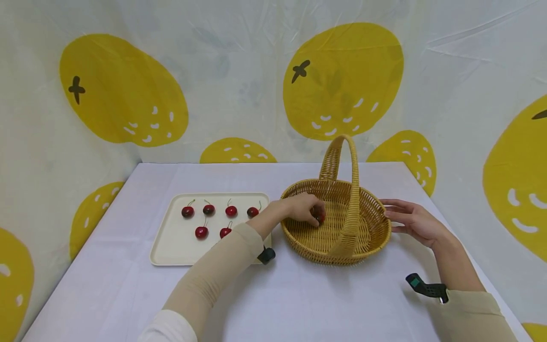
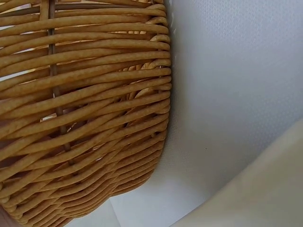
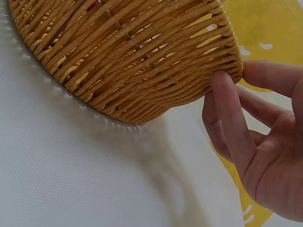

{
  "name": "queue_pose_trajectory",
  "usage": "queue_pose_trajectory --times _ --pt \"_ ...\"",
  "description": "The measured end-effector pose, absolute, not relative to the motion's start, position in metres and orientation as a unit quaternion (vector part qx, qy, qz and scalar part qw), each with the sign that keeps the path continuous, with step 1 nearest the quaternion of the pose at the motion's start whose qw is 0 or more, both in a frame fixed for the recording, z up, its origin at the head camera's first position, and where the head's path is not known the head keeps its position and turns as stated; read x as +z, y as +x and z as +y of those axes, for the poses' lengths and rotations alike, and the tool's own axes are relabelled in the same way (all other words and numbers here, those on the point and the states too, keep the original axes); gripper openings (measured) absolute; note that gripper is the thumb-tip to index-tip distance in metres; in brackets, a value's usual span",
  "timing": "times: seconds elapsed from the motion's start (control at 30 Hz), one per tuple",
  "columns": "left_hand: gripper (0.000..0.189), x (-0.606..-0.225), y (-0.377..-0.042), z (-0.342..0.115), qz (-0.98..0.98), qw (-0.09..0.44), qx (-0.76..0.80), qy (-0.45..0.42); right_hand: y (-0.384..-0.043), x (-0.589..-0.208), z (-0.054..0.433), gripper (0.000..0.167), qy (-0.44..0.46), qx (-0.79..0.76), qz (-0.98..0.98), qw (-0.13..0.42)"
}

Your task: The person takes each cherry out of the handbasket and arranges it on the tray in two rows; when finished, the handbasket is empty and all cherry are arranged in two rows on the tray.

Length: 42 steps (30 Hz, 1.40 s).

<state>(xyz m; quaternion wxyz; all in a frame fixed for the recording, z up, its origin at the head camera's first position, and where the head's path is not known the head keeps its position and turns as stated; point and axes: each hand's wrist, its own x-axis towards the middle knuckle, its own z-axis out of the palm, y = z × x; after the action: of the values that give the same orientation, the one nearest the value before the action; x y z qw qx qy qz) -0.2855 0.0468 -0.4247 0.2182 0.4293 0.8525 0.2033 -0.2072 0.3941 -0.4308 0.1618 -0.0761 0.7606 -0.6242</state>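
Observation:
A dark red cherry (image 1: 320, 219) is pinched in the fingers of my left hand (image 1: 304, 208), which reaches down inside the oval wicker basket (image 1: 342, 254) near its left side. In the left wrist view, the basket's woven wall (image 2: 90, 104) hides most of that hand. My right hand (image 1: 412, 221) is at the basket's right rim. The right wrist view has its thumb (image 3: 231, 111) and forefinger, fairly straight, touching the rim from outside. Several red cherries (image 1: 202, 232) with stems lie on a cream tray (image 1: 171, 251) left of the basket; the left forearm partly covers the tray.
The basket's tall arched handle (image 1: 353, 190) rises over its middle, right of the left hand. A white cloth (image 1: 325, 304) covers the table. Behind and beside it hang white curtains with yellow fruit prints (image 1: 342, 80).

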Motion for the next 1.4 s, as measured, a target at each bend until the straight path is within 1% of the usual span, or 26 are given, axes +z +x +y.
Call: queue_pose_trajectory --times 0.17,0.37,0.57,0.7,1.0,1.2,1.4 --pt "0.018 -0.423 -0.284 0.046 0.85 0.214 0.212 0.432 -0.207 -0.43 0.394 0.039 -0.077 -0.624 0.76 0.164" --pt "0.022 -0.42 -0.282 0.044 0.851 0.189 0.221 0.438 -0.207 -0.43 0.394 0.04 -0.077 -0.625 0.759 0.164" --pt "0.029 -0.417 -0.279 0.04 0.859 0.161 0.232 0.427 -0.207 -0.432 0.394 0.036 -0.075 -0.625 0.761 0.159" --pt "0.031 -0.413 -0.276 0.035 0.859 0.148 0.252 0.421 -0.207 -0.433 0.395 0.034 -0.074 -0.626 0.76 0.16" --pt "0.034 -0.406 -0.269 0.022 0.858 0.1 0.28 0.419 -0.207 -0.435 0.395 0.036 -0.079 -0.628 0.757 0.16" --pt "0.031 -0.403 -0.266 0.009 0.859 0.069 0.311 0.4 -0.207 -0.434 0.395 0.036 -0.085 -0.629 0.756 0.16" --pt "0.032 -0.403 -0.263 -0.002 0.852 0.034 0.347 0.389 -0.206 -0.434 0.394 0.035 -0.085 -0.63 0.756 0.158"
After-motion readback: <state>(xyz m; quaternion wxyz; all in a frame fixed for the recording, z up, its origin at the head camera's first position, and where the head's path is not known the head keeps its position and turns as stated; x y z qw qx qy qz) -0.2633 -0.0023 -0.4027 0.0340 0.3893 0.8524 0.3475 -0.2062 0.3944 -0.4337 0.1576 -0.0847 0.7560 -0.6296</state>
